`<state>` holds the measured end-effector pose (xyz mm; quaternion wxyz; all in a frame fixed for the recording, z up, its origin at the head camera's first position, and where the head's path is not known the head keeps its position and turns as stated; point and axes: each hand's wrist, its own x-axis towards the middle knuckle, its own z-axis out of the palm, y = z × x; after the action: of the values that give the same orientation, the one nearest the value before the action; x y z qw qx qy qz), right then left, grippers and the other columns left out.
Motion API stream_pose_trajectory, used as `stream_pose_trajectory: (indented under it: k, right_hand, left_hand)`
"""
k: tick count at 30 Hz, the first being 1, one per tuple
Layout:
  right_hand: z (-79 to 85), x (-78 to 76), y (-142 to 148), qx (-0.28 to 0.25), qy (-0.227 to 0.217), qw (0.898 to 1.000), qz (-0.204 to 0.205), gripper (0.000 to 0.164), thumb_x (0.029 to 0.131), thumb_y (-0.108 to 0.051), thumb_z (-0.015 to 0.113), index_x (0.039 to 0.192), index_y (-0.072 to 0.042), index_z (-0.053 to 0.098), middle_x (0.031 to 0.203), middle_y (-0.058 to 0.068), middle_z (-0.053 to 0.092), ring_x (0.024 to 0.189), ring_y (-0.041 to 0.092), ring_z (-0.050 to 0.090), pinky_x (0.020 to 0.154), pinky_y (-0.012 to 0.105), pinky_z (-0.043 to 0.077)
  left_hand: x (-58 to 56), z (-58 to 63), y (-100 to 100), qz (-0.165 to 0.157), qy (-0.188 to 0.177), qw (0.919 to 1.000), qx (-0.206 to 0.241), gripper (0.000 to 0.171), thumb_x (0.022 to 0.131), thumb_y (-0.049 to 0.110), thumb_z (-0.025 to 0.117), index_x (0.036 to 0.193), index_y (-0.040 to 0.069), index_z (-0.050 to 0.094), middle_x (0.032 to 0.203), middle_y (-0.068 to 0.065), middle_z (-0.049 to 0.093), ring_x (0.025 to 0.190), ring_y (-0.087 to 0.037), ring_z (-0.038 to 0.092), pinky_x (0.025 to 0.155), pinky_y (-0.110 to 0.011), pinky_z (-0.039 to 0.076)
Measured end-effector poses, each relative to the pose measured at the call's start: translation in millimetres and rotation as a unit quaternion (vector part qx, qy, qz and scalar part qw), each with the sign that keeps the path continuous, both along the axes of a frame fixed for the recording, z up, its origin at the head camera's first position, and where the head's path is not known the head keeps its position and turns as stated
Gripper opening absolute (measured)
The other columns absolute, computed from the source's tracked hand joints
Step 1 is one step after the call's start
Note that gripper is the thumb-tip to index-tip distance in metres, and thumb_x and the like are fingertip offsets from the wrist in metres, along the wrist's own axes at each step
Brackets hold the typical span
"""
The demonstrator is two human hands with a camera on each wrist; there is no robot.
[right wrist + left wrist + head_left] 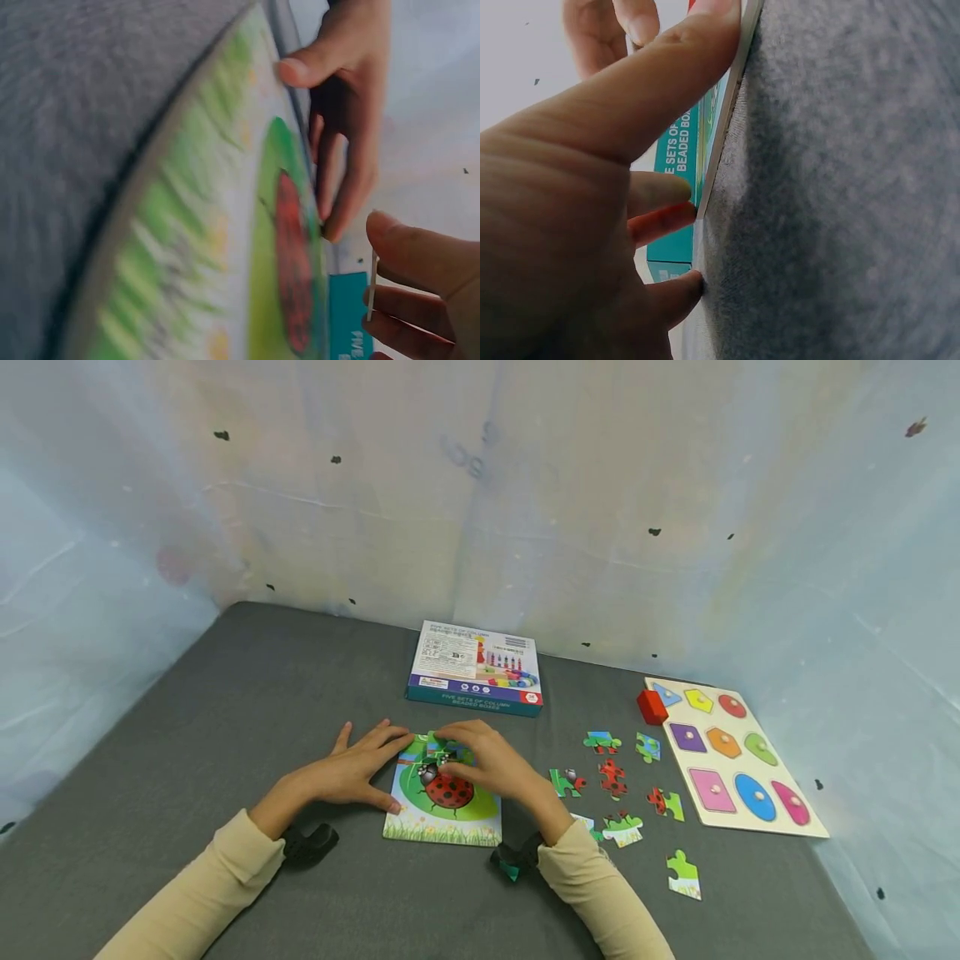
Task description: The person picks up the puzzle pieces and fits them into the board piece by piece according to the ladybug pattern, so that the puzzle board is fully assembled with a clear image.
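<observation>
A ladybug puzzle board point(450, 793) lies flat on the grey table in front of the person. The left hand point(352, 772) spreads its fingers along the board's left side, its thumb resting on the edge. Over the upper part of the board, the right hand point(491, 764) pinches a thin puzzle piece point(372, 285) between thumb and fingers. That piece shows edge-on in the right wrist view, raised above the board. The ladybug picture is in plain sight, while the right hand covers part of the board's upper right.
Several loose puzzle pieces point(612, 777) lie right of the board. Beyond them stand a red block point(652, 707) and a wooden shape board point(723, 768) with coloured knobbed shapes. A beaded-boxes carton point(476, 668) lies behind the ladybug board. Plastic sheeting point(480, 510) hangs around the table.
</observation>
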<state>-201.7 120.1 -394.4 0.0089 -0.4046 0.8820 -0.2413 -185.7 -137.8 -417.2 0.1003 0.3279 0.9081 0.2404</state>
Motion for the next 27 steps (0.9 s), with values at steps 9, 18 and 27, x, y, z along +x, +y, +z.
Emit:
stream_pose_trajectory:
  k: [9,18,27]
  right_hand:
    - [-14.9,-3.2,-13.1,0.008,0.019,1.000,0.001,0.045,0.088,-0.025,0.066,0.127,-0.005,0.056,0.128,0.010,0.055,0.121,0.024,0.046,0.100,0.039,0.038]
    - [-28.6,-5.9,-19.4,-0.010,0.057,0.998,0.005,0.043,0.087,-0.025,0.067,0.124,-0.005,0.059,0.126,0.010,0.056,0.119,0.023,0.048,0.098,0.037,0.041]
    - [-35.3,-6.5,-21.3,-0.025,0.058,0.998,0.003,0.042,0.088,-0.026,0.066,0.124,-0.005,0.059,0.127,0.010,0.055,0.119,0.022,0.048,0.099,0.035,0.040]
  left_hand:
    - [-0.2,-1.5,0.2,0.002,0.007,1.0000,-0.003,0.098,0.071,0.057,0.071,0.146,0.009,0.030,0.149,-0.011,0.027,0.140,-0.040,0.008,0.098,-0.070,-0.005]
    - [-1.0,-2.0,-0.5,0.004,0.010,0.9999,-0.009,0.098,0.071,0.060,0.070,0.145,0.009,0.032,0.149,-0.011,0.028,0.140,-0.039,0.009,0.098,-0.071,-0.004]
    - [-1.5,-2.4,-1.1,0.007,0.005,0.9999,-0.006,0.099,0.070,0.061,0.070,0.146,0.009,0.031,0.149,-0.012,0.027,0.140,-0.038,0.009,0.099,-0.070,-0.005]
